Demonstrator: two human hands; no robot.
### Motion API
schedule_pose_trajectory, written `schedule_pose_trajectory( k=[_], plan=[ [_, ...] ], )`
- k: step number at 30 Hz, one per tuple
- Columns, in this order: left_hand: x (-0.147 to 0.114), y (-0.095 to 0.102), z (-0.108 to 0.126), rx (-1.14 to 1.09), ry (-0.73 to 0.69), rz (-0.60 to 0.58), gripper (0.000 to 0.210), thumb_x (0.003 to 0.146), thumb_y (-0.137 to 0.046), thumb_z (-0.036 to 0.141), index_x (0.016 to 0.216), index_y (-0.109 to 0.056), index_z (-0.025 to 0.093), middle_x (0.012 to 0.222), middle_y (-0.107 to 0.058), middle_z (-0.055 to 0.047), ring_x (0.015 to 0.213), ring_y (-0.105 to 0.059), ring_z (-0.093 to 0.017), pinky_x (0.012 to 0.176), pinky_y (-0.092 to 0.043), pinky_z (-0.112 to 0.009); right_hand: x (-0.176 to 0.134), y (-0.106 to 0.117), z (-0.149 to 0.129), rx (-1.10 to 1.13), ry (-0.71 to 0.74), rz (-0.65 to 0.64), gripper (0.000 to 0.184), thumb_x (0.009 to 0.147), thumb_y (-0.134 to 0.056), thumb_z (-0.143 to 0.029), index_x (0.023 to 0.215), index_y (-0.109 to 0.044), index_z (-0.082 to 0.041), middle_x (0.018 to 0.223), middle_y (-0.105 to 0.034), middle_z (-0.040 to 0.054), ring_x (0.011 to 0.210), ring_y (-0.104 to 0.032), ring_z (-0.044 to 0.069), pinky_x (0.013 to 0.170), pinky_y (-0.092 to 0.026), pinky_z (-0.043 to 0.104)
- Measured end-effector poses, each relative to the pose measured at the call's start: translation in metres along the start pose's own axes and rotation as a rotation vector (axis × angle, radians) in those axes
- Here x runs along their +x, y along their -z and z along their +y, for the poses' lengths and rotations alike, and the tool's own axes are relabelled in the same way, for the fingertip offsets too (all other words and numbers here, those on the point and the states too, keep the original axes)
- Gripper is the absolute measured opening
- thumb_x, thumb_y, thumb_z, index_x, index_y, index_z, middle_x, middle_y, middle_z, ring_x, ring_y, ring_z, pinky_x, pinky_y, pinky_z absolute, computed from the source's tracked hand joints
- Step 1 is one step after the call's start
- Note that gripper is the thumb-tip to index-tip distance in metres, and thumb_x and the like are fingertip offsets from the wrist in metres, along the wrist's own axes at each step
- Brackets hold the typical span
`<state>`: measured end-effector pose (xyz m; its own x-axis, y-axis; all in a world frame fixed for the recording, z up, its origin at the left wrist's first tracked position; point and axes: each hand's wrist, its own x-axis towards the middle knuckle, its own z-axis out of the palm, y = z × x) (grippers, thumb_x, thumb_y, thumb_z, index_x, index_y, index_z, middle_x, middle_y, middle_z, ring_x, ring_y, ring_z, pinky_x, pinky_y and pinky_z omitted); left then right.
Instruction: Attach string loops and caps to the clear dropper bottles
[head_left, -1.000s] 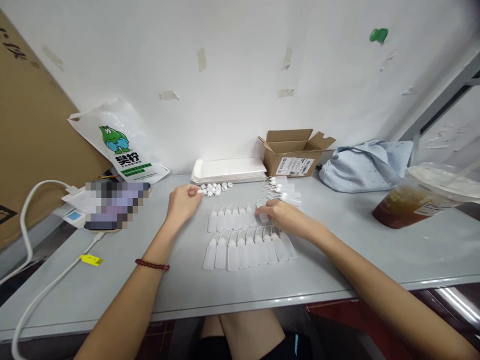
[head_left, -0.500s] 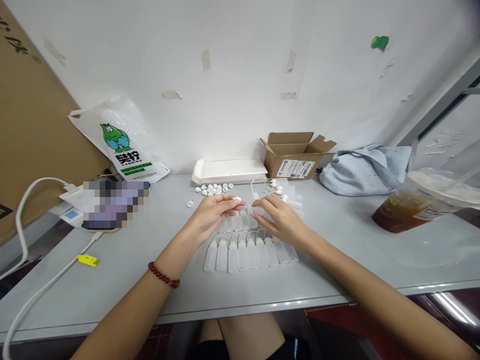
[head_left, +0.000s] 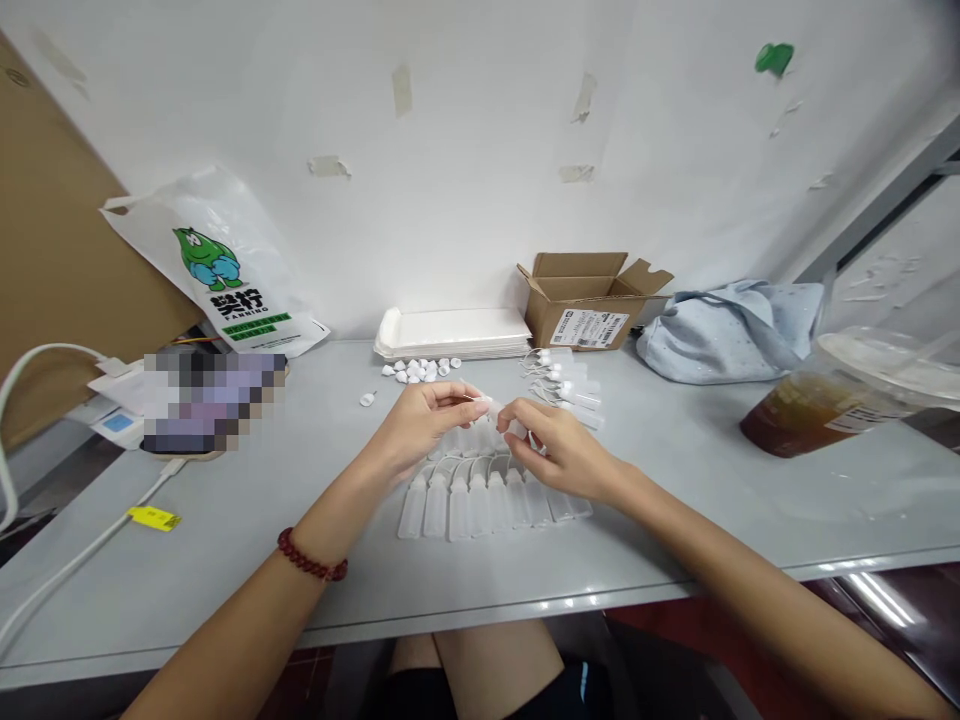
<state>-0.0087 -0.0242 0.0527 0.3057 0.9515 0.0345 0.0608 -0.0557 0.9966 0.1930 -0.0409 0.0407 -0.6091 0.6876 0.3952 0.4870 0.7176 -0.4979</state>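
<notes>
Over the middle of the table, my left hand [head_left: 424, 425] pinches a small white cap [head_left: 484, 402] between thumb and fingertips. Close against it, my right hand [head_left: 559, 445] has its fingers curled round a small translucent bottle, mostly hidden by the fingers. Below both hands lies a row of translucent bottles [head_left: 478, 505] with thin white tubes at their necks. More bottles sit behind that row, partly covered by my hands. Several loose white caps [head_left: 420, 371] lie beyond my left hand, with a single cap [head_left: 367, 399] apart from them. Capped bottles [head_left: 577, 388] lie beyond my right hand.
A stack of white trays [head_left: 457, 333] and an open cardboard box [head_left: 577, 310] stand by the wall. At the right are a blue cloth bag [head_left: 731, 335] and a drink cup [head_left: 810, 405]. A phone [head_left: 217, 400], cable and plastic bag [head_left: 217, 265] occupy the left.
My hands have come closer together, and the right fingers have curled in more. The upright tube seen near the right fingertips no longer shows. The view has shifted slightly.
</notes>
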Motion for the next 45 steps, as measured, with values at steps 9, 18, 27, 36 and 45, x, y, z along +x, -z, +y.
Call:
schedule_pose_trajectory(
  k=[9,18,27,36,45],
  plan=[
    [-0.003,0.005,0.007,0.207,0.044,-0.056,0.022,0.071,-0.072,0.039,0.079,-0.073,0.019,0.063,-0.062,-0.001,0.065,-0.058,-0.016,0.063,-0.044,-0.028,0.004,0.017,0.000,0.349,-0.239,0.039,0.008,0.084,-0.055,-0.026,0.082,-0.050,-0.020,0.062,-0.047,-0.0053,0.050,-0.037,0.008,0.049,-0.030,0.022],
    [-0.004,0.003,0.010,0.115,-0.048,-0.020,0.018,0.068,-0.076,0.032,0.079,-0.072,0.019,0.079,-0.069,-0.003,0.071,-0.062,-0.016,0.071,-0.050,-0.031,0.004,0.011,0.000,0.752,-0.320,0.016,0.025,0.087,-0.056,-0.040,0.086,-0.040,-0.022,0.072,-0.065,-0.0003,0.046,-0.031,0.006,0.044,-0.026,0.021],
    [-0.004,0.003,0.006,-0.068,0.077,-0.046,0.020,0.066,-0.079,0.028,0.082,-0.073,0.017,0.082,-0.070,-0.001,0.075,-0.063,-0.013,0.078,-0.052,-0.027,0.008,0.008,0.002,0.853,-0.335,0.048,0.029,0.086,-0.056,-0.044,0.084,-0.038,-0.022,0.067,-0.062,-0.0026,0.043,-0.033,0.005,0.043,-0.025,0.021],
    [-0.009,-0.016,0.008,0.099,0.148,0.096,0.049,0.083,-0.057,0.054,0.060,-0.062,0.012,0.054,-0.058,-0.001,0.041,-0.053,-0.009,0.039,-0.041,-0.020,0.005,0.008,-0.002,0.853,-0.329,0.049,0.027,0.088,-0.055,-0.043,0.085,-0.040,-0.021,0.067,-0.061,-0.0029,0.045,-0.033,0.005,0.044,-0.025,0.021],
    [-0.013,-0.018,0.010,0.288,-0.046,0.066,0.038,0.082,-0.061,0.047,0.063,-0.065,0.014,0.054,-0.057,0.002,0.048,-0.052,-0.008,0.047,-0.041,-0.019,0.007,0.012,0.002,0.853,-0.359,0.001,0.031,0.088,-0.053,-0.048,0.084,-0.037,-0.022,0.065,-0.058,-0.0039,0.044,-0.028,0.005,0.044,-0.021,0.021]
  ],
)
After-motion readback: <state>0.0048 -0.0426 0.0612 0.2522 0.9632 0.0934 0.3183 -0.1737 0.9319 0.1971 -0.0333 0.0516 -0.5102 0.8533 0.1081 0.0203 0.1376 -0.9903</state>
